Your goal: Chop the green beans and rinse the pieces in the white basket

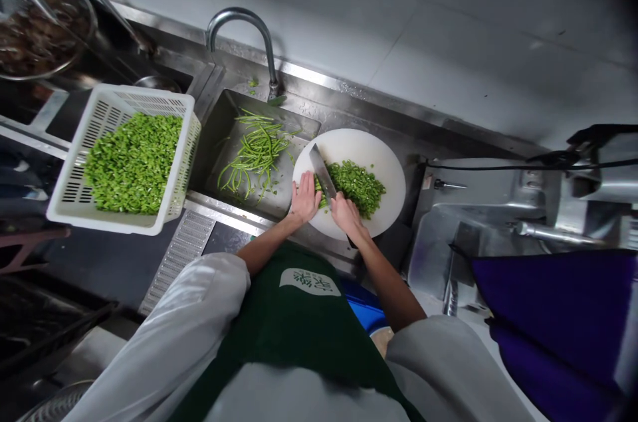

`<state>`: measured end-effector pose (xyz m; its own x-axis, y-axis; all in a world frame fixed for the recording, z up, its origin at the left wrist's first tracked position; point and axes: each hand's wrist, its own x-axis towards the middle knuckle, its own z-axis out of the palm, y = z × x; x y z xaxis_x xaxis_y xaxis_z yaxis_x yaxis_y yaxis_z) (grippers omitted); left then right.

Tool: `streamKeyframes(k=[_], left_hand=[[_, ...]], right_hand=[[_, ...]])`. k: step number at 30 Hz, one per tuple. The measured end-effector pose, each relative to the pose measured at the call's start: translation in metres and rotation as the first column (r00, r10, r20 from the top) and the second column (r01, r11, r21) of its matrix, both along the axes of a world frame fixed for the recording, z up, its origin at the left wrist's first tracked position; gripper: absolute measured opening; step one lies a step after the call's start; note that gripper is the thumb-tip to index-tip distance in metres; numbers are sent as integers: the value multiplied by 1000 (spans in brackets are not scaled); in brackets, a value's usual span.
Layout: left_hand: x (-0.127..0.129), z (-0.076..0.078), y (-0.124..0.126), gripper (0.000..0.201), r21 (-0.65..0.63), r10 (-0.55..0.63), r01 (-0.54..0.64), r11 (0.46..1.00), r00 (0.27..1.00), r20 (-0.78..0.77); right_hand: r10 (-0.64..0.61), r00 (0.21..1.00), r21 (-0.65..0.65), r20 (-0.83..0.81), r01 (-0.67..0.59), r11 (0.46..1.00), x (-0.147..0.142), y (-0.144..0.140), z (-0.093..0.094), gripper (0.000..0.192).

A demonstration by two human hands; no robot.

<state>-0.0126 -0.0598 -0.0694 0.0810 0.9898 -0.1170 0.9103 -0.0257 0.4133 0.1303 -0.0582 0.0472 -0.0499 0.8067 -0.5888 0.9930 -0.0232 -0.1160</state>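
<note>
The right hand (346, 212) is clenched on a cleaver (322, 177), the left hand (304, 199) pressed flat beside the blade, steadying chopped beans (356, 184) on the round board (383, 156); farther left, whole beans (254, 153) wait in the sink (219, 136); a heaped basket (112, 106) beyond.

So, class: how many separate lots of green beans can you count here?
3: chopped beans in the white basket, whole beans in the sink, chopped beans on the round board. More may be hidden.

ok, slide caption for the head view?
Right hand holds cleaver over chopped beans on round board; left hand steadies them.
</note>
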Motion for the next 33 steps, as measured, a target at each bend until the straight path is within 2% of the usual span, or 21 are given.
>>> streamKeyframes(k=[3,6,12,21,27,33], left_hand=[[-6,4,-4,71,33,63,-64,997,998,12],[-4,0,-6,70,15,36,-36,999,999,8],[7,-10,-7,69,-28,-17,17,999,1000,-18],[4,-8,-7,69,-25,-42,42,999,999,-15],[-2,-6,-7,68,-20,-77,76,997,997,-3],[4,-1,-5,68,-15,-94,94,995,995,-25]], right_hand=[[-2,1000,32,23,1,999,4,-11,12,38],[14,1000,21,14,-15,1000,0,-22,16,38],[-10,1000,-45,-12,9,999,-15,-18,6,36],[-57,997,-18,-49,56,998,-18,-14,-15,37],[-60,996,16,-60,61,998,-21,-8,-16,36],[-84,992,17,-93,86,996,0,0,-13,35]])
